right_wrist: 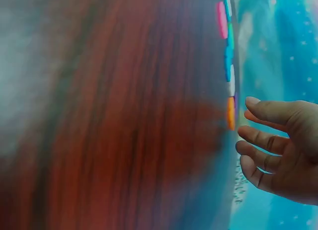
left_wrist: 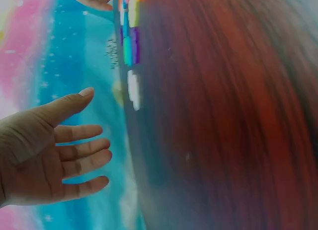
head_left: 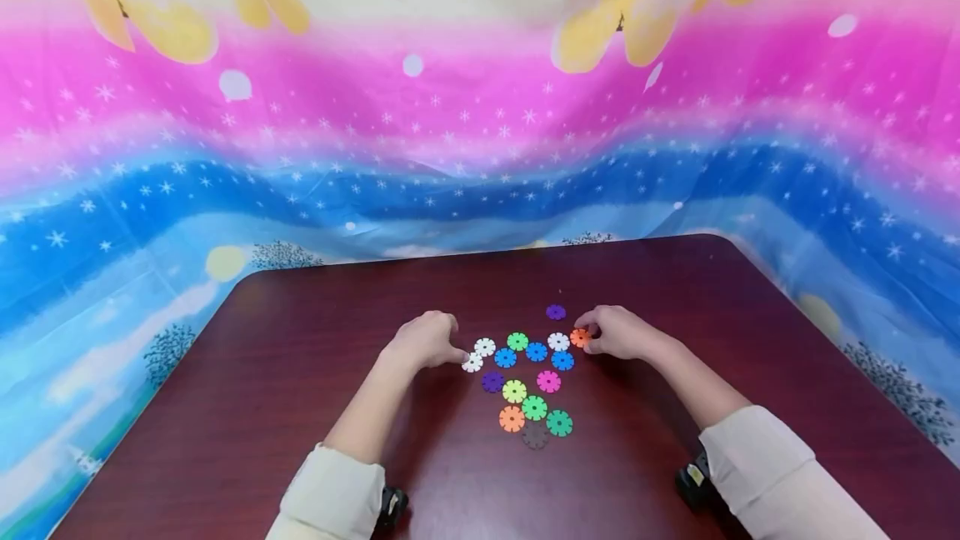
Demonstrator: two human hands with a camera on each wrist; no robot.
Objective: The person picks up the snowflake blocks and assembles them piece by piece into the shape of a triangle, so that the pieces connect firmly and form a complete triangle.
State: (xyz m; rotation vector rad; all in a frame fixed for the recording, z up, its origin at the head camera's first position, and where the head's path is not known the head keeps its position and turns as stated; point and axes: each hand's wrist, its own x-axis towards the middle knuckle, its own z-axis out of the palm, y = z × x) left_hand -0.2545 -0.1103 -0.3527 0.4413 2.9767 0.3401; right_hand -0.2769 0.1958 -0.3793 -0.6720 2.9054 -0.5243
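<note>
Notched plastic discs lie flat in a loose cluster on the table. My left hand (head_left: 426, 342) is at the cluster's left end, its thumb tip beside or touching a white disc (head_left: 472, 362); the left wrist view shows its fingers fairly straight and spread. At the right end, my right hand (head_left: 617, 332) has thumb and fingertips at the edge of an orange disc (head_left: 581, 337). Whether they touch it, I cannot tell; in the right wrist view the fingers are relaxed and parted. Between the hands lie a light green disc (head_left: 517, 342), a blue disc (head_left: 536, 352) and another white disc (head_left: 558, 342).
Beyond the row sits a purple disc (head_left: 556, 312). Nearer me are a pink disc (head_left: 549, 382), a dark grey disc (head_left: 536, 435), a teal disc (head_left: 559, 423) and several others. The dark wooden table (head_left: 315, 407) meets a patterned curtain (head_left: 450, 123) at its far edge.
</note>
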